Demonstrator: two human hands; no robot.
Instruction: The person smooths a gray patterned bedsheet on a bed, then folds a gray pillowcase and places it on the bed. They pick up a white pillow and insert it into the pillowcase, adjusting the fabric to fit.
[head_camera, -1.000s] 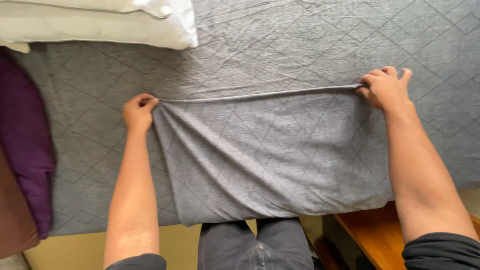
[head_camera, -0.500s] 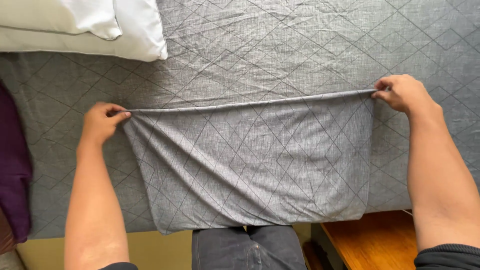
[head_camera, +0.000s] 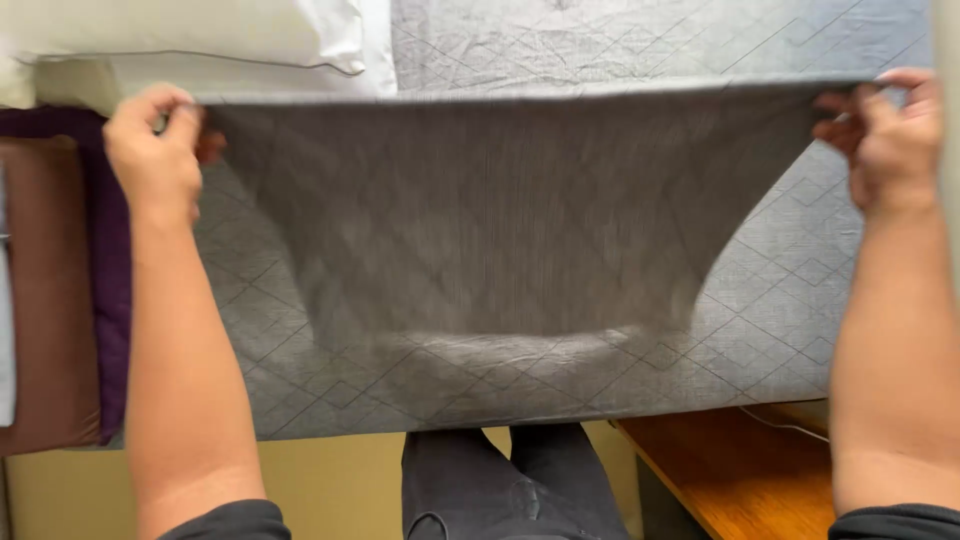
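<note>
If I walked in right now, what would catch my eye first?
A grey quilted cloth stretched wide in mid-air across the middle, pinched at its top corners by the left hand and the right hand. Under it lies a bed in matching grey cover, with white pillows at upper left.

One head cam only, worn by the person, aimed steeply down and fwd at close range; the bed (head_camera: 800, 300) was seen from above, forearms entering from bottom edge. No 2nd view.
</note>
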